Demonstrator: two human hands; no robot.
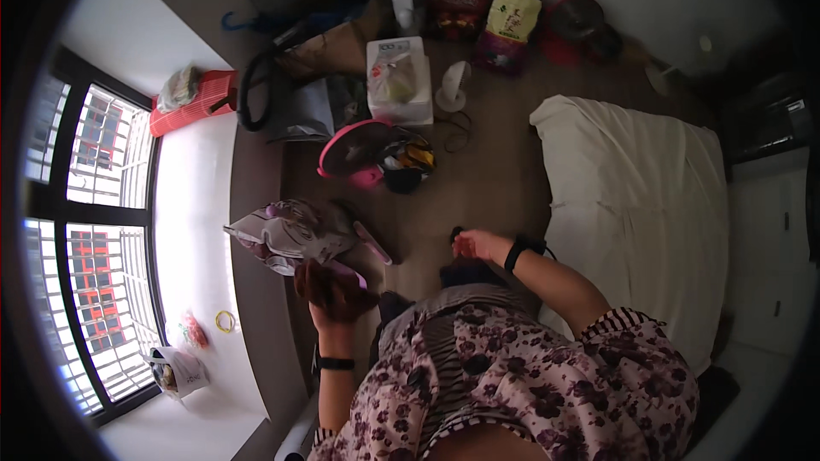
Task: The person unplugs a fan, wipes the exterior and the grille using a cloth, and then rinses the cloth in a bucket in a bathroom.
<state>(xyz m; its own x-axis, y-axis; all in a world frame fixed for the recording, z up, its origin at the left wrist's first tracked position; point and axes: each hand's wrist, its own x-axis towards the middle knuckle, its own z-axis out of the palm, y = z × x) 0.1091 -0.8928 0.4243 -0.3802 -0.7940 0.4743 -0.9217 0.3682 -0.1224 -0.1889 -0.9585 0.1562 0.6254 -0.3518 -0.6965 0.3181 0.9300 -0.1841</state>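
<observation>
My left hand (335, 314) is closed on a crumpled brown cloth (326, 283), which covers most of its fingers. Just beyond it lies a heap of pale, floral-patterned fabric (295, 232), with a flat pink-edged piece (372, 243) beside it. To the right, in front of my body, my right hand (483, 246) has its fingers curled in. A small dark thing (457, 232) shows at its fingertips, too small to name.
Ahead on the brown floor stands a pink-rimmed container (321, 172) with dark and yellow items. Behind it are a white box (400, 109), a small white fan-like object (453, 90) and bags (508, 30). A white-covered bed (636, 205) is at right, a windowsill (201, 205) at left.
</observation>
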